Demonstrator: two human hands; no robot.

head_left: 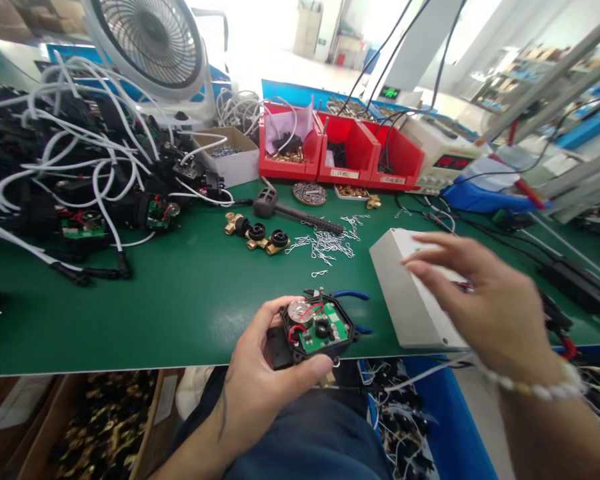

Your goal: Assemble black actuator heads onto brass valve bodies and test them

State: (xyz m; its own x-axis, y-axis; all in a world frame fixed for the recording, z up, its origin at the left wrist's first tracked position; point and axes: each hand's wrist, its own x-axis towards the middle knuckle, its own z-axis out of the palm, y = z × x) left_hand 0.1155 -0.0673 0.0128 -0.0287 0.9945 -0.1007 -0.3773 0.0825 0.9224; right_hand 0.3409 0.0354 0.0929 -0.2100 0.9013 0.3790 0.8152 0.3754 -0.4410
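Note:
My left hand (273, 377) is closed around a black plastic housing (287, 343) at the bench's front edge. Its uncovered side faces up, showing a green circuit board (337, 321), a round silver motor-like part (301, 311) and red wires. Over the white box (395, 287), my right hand (473, 293) is raised, somewhat blurred, with thumb and fingers apart and nothing visible between them. Blue-handled pliers (351, 294) lie partly hidden behind the housing. Beyond it are loose silver hairpin clips (325, 248) and brass fittings with black caps (257, 233).
Wired black assemblies (80, 147) with white cables crowd the left side, beside a fan (153, 40). Red bins (345, 150) stand at the back, with a hammer-like tool (290, 210) before them. A power supply (445, 157) sits back right. Boxes of parts (100, 420) are below the bench.

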